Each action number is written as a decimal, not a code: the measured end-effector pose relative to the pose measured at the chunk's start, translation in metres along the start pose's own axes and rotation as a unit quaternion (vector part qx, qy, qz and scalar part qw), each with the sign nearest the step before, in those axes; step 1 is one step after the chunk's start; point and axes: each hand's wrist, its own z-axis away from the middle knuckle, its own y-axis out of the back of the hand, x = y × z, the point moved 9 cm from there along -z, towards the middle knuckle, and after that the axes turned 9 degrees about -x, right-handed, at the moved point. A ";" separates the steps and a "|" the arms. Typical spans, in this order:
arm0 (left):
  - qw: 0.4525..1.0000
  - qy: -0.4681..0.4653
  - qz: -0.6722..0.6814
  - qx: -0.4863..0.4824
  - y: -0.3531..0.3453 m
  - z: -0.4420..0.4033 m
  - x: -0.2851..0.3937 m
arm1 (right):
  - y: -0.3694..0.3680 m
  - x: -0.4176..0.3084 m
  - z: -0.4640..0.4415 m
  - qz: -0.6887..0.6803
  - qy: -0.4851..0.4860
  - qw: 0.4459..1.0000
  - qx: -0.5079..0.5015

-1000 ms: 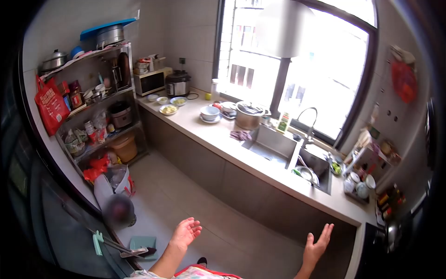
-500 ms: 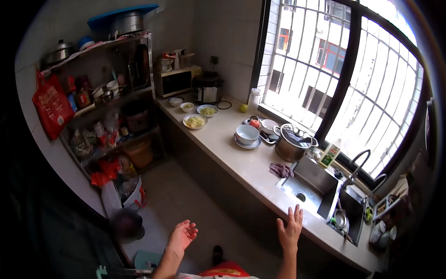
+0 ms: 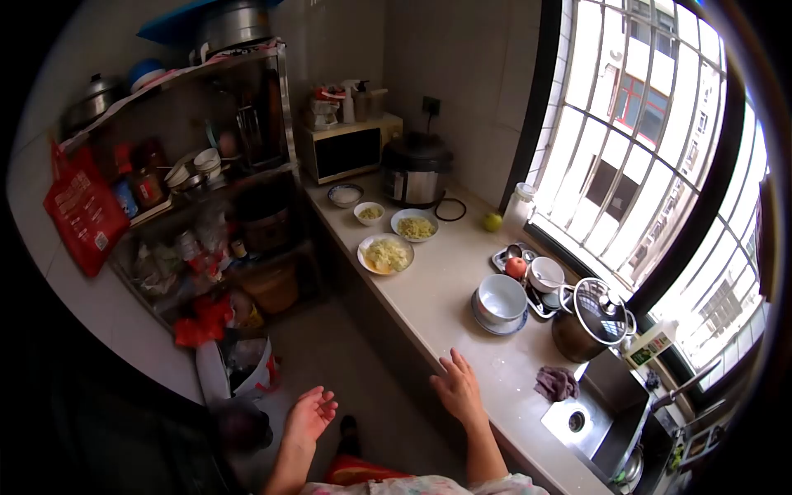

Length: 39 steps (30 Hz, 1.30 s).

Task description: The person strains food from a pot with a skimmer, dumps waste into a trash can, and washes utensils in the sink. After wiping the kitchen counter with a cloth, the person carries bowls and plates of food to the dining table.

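Note:
My left hand (image 3: 312, 412) hangs over the floor, palm turned inward, fingers loosely curled but apart, with nothing in it. At the counter's front edge, my right hand (image 3: 459, 386) is raised with its fingers spread, holding nothing. Closest to it on the counter (image 3: 429, 305) are a white bowl (image 3: 501, 299) standing on stacked plates (image 3: 500, 325) and a crumpled purple cloth (image 3: 557, 384). Farther along stand a plate of shredded cabbage (image 3: 385, 253), a bowl of chopped food (image 3: 414, 225), a smaller bowl (image 3: 369, 214) and another bowl (image 3: 345, 195).
A lidded steel pot (image 3: 582, 330) stands beside the sink (image 3: 610, 412). A pressure cooker (image 3: 415, 172) and a microwave (image 3: 348, 152) occupy the far corner. On the left is a loaded shelf rack (image 3: 286, 107) with a red bag (image 3: 85, 210). A bin (image 3: 216, 371) stands on the floor.
The view has turned right and come closer to the counter, so the dishes look nearer. My right hand has shifted left in view, away from the sink. Both hands remain free of objects.

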 end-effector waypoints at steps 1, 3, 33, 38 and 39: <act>1.000 0.009 0.001 -0.001 0.001 -0.022 0.005 | -0.014 0.004 -0.014 -0.001 -0.009 1.000 -0.007; 1.000 0.020 -0.005 -0.013 -0.007 -0.066 0.021 | -0.031 0.010 -0.052 0.003 -0.022 1.000 -0.010; 0.974 0.006 -0.217 -0.059 -0.168 -0.575 0.165 | -0.169 0.247 -0.431 -0.554 -0.377 0.734 0.114; 0.975 0.026 -0.193 -0.109 -0.175 -0.605 0.162 | -0.167 0.283 -0.422 -0.478 -0.367 0.774 0.193; 0.974 0.028 -0.195 -0.114 -0.175 -0.609 0.163 | -0.155 0.275 -0.417 -0.478 -0.380 0.765 0.204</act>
